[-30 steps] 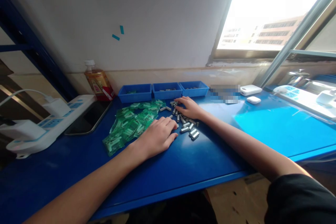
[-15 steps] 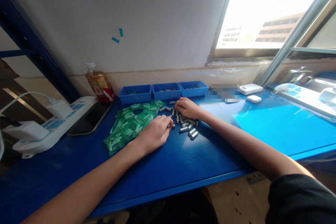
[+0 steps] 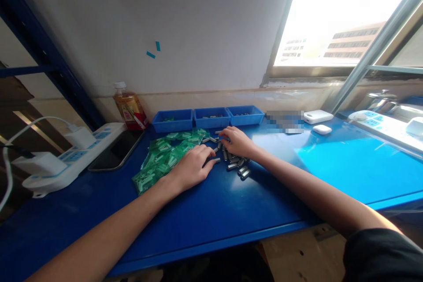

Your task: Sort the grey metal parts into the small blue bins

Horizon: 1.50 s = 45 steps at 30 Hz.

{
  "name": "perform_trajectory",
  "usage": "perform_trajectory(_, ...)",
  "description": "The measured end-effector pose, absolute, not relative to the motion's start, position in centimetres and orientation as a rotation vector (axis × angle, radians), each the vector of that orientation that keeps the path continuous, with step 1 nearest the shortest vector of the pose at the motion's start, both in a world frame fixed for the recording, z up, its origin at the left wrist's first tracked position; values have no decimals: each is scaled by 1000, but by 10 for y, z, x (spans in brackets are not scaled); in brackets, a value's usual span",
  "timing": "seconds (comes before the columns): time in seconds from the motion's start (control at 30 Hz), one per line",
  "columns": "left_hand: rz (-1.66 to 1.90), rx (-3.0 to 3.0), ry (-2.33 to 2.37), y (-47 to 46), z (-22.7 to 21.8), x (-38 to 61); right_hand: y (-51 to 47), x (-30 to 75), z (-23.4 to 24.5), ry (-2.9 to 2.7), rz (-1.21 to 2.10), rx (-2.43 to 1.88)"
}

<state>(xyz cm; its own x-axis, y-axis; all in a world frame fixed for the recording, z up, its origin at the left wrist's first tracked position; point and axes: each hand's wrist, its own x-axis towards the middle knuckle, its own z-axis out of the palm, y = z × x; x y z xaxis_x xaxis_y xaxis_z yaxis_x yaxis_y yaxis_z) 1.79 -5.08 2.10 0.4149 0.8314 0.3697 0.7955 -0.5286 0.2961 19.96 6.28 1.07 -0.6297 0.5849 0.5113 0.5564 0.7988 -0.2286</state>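
My left hand (image 3: 194, 165) rests on the blue table beside the green bags, fingers apart. One short silver metal piece (image 3: 217, 160) lies just off its thumb and forefinger. My right hand (image 3: 238, 141) reaches over a loose pile of these metal pieces (image 3: 233, 165), which look like faceted spacers. Its thumb and fingers are parted, with the fingertips at another metal piece (image 3: 218, 132) on the far side of the pile. That hand hides part of the pile. Small see-through green plastic bags (image 3: 161, 158) are heaped left of the pile and partly behind my left hand.
Three blue bins (image 3: 211, 122) stand along the wall with small items inside. A drink bottle (image 3: 128, 108), a phone (image 3: 115, 152) and a power strip (image 3: 77, 158) with plugs are on the left. White cases (image 3: 318, 116) and a second power strip (image 3: 380, 125) lie right.
My left fingers have lifted and spread away from the metal piece beside them. My right hand's fingers have stretched toward the far metal piece. The view has shifted slightly.
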Motion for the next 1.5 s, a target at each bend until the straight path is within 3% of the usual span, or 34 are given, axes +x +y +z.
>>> perform_trajectory(0.4,813,2550,1466,-51,19,18,55,190,18,-2272,214,-915)
perform_trajectory(0.67,1399,2303,1649,-53,25,17,2,171,41,-1877,959,-706)
perform_trajectory(0.83,1490,2184,1617,-53,30,18,-4,169,40,-1764,1115,-705)
perform_trajectory(0.9,1499,1984,1547,-51,30,19,-3,171,38,-1827,986,-682)
perform_trajectory(1.1,1401,1616,1344,-47,30,19,2,177,31,-2115,174,-446)
perform_trajectory(1.3,1305,1717,1353,-50,32,20,11,187,44,-2147,-96,-431)
perform_trajectory(1.5,1052,2220,1383,-53,28,24,87,223,69,-1868,-271,-902)
